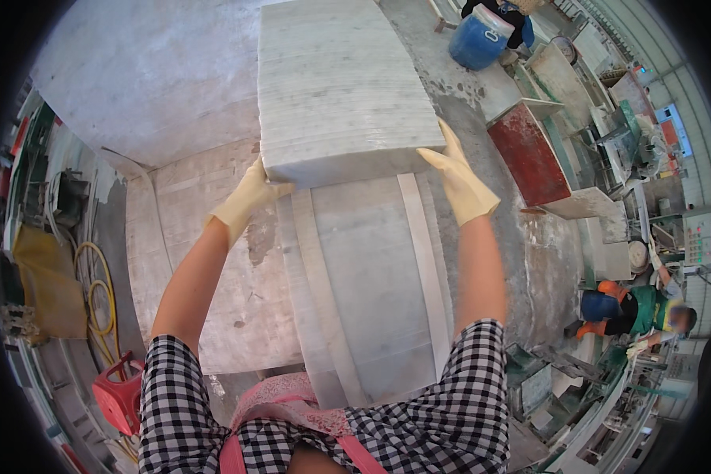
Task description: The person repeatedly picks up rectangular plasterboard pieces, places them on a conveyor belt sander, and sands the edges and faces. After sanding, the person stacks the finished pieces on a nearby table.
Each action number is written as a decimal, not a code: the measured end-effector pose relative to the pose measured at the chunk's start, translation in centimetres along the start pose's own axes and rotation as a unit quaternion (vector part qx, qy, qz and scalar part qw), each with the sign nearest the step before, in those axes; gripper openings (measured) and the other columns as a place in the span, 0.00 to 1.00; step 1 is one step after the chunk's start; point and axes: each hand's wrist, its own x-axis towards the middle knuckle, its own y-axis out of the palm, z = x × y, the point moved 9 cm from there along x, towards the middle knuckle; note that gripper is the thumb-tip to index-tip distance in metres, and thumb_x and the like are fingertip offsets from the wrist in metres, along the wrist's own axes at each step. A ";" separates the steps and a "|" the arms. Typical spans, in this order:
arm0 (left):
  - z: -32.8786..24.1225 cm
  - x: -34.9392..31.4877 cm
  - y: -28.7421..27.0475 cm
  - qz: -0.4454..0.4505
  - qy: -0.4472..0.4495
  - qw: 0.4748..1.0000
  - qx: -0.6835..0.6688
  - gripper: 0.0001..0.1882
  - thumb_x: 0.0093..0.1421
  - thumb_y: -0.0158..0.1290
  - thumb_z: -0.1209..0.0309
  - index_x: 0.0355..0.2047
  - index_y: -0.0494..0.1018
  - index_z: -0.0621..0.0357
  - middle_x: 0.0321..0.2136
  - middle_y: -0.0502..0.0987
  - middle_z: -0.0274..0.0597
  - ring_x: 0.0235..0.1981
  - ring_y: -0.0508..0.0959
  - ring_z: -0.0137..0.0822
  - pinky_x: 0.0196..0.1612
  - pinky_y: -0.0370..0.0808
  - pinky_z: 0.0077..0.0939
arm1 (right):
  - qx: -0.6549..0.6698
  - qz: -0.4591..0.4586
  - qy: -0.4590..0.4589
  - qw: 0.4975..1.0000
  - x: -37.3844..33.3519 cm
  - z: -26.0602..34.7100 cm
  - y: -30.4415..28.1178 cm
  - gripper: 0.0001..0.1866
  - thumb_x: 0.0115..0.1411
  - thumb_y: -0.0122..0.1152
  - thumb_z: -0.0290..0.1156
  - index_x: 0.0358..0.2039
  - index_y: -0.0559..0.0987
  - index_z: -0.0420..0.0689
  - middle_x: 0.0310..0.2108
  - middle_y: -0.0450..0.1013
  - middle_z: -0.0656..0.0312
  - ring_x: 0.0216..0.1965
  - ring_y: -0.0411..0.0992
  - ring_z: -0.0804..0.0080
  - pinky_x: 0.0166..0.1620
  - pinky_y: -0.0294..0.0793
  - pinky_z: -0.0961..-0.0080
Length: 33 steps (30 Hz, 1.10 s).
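A long row of thin pale grey-white stone slabs (pixel 344 87) stands packed together in front of me, their edges showing as close parallel lines. My left hand (pixel 249 197), in a cream rubber glove, is closed at the near left corner, with its thumb against the front face. At the near right corner, my right hand (pixel 458 174), gloved alike, grips the side with its thumb toward the front. I cannot make out whether one slab or more is in my grip. Nearer my body lies a flat grey stone slab (pixel 371 276) with two pale strips (pixel 424 268) along it.
A worn wooden board (pixel 213 316) extends at the left. Farther left are a red plastic stool (pixel 118 391) and a yellow hose (pixel 95 296). A blue barrel (pixel 478 39) and a red-sided box (pixel 529 154) stand right. Another person in a green apron (pixel 648 310) is far right.
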 end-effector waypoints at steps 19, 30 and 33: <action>-0.5 0.3 0.8 -0.083 0.061 0.987 -0.121 0.44 0.69 0.42 0.39 0.70 0.55 0.64 0.68 0.61 0.52 0.71 0.57 0.44 0.71 0.53 0.34 | -0.045 -0.081 0.197 0.976 0.3 -1.4 -1.0 0.44 0.68 0.38 0.66 0.65 0.68 0.36 0.63 0.68 0.53 0.60 0.67 0.61 0.63 0.61 0.69; 8.5 -10.1 -5.1 -0.075 0.086 0.993 -0.029 0.37 0.73 0.31 0.44 0.74 0.47 0.52 0.74 0.50 0.43 0.75 0.48 0.40 0.75 0.46 0.35 | -0.192 -0.183 -0.020 0.964 -14.8 3.7 -2.9 0.34 0.72 0.46 0.52 0.68 0.63 0.39 0.69 0.60 0.56 0.70 0.56 0.62 0.71 0.51 0.68; 23.4 -22.0 -8.9 -0.083 -0.021 0.874 0.478 0.54 0.47 0.44 0.93 0.75 0.40 0.53 0.73 0.49 0.52 0.74 0.49 0.45 0.74 0.50 0.36 | -0.018 -0.248 0.236 0.939 -29.9 -0.7 -7.3 0.33 0.70 0.51 0.52 0.65 0.68 0.40 0.66 0.64 0.58 0.67 0.59 0.65 0.70 0.53 0.65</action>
